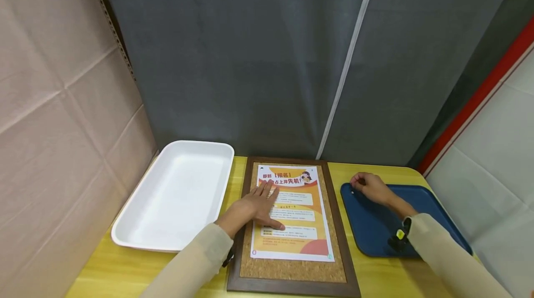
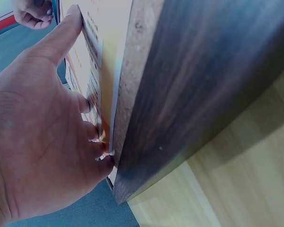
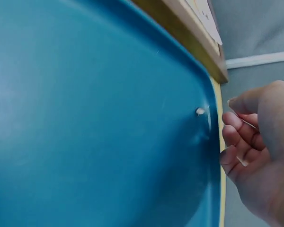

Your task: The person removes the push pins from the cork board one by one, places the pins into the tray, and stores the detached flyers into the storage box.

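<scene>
My left hand (image 1: 260, 207) lies with spread, straight fingers on the left part of an orange-and-white printed poster (image 1: 292, 247), which rests on a cork board (image 1: 292, 270) with a dark wooden frame. In the left wrist view the fingertips (image 2: 104, 163) touch the sheet near its edge. My right hand (image 1: 373, 189) is over the far left corner of a blue tray (image 1: 375, 228), its fingers loosely curled, with nothing showing between thumb and index finger in the right wrist view. A small pale object, like a pushpin (image 3: 200, 111), lies in that tray corner, close to the fingertips.
A large white tray (image 1: 175, 196) stands left of the board on the yellow wood-grain table (image 1: 142, 270). A grey curtain (image 1: 250, 57) hangs behind. Pale cloth walls (image 1: 54, 149) close off both sides, with a red strip (image 1: 479, 98) on the right.
</scene>
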Demonstrator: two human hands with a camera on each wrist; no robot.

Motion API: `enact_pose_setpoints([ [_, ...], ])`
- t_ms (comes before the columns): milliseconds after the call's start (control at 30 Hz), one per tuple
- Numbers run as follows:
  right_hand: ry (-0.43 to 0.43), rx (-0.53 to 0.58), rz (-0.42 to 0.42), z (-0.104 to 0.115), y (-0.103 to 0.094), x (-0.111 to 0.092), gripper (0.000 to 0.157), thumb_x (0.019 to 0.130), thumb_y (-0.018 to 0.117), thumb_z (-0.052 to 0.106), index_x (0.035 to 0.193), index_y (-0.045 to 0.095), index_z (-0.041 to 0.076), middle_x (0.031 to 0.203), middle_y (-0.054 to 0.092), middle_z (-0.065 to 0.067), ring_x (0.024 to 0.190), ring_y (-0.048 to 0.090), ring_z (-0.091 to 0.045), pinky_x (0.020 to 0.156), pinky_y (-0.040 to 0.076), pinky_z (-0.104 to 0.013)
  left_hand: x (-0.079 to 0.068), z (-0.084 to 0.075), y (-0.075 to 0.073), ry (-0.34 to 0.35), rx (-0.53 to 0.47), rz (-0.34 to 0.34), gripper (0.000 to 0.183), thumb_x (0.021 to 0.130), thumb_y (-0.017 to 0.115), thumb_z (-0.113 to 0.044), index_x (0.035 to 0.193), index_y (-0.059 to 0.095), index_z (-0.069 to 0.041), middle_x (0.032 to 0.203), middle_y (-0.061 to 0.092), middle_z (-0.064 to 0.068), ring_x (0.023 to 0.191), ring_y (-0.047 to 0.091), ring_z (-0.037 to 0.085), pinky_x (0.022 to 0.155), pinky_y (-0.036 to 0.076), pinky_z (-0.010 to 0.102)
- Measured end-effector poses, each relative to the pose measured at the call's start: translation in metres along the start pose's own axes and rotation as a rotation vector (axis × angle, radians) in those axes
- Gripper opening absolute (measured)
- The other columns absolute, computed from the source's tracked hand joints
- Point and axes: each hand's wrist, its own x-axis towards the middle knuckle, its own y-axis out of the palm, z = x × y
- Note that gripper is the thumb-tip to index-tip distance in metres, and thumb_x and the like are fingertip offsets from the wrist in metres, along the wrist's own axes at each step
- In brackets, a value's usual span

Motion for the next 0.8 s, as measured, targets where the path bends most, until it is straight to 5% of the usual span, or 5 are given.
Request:
enact_pose_setpoints([
  [433, -0.067, 0.030, -0.041, 0.033, 0.003, 0.019, 0.018, 0.106, 0.062, 0.005, 0.116, 0.069, -0.009, 0.105, 0.073, -0.020, 0.092, 0.068, -0.024, 0.069, 0.054, -0.025, -0.001, 0.002, 0.002, 0.013, 0.013, -0.009, 0.123, 0.085, 0.062, -0.085, 0.172, 0.009, -0.016, 0.179, 0.001, 0.013, 0.165, 0.003, 0.031, 0.132, 0.016, 0.045],
  [800, -0.132, 0.023, -0.047, 0.055, 0.013, 0.041, 0.014, 0.103, 0.065, 0.001, 0.111, 0.071, -0.008, 0.098, 0.071, -0.011, 0.089, 0.062, -0.022, 0.071, 0.052, -0.028, -0.001, 0.002, 0.004, 0.021, 0.008, -0.016, 0.123, 0.086, 0.061, -0.084, 0.172, 0.009, -0.015, 0.179, 0.001, 0.013, 0.165, 0.002, 0.031, 0.132, 0.015, 0.045],
])
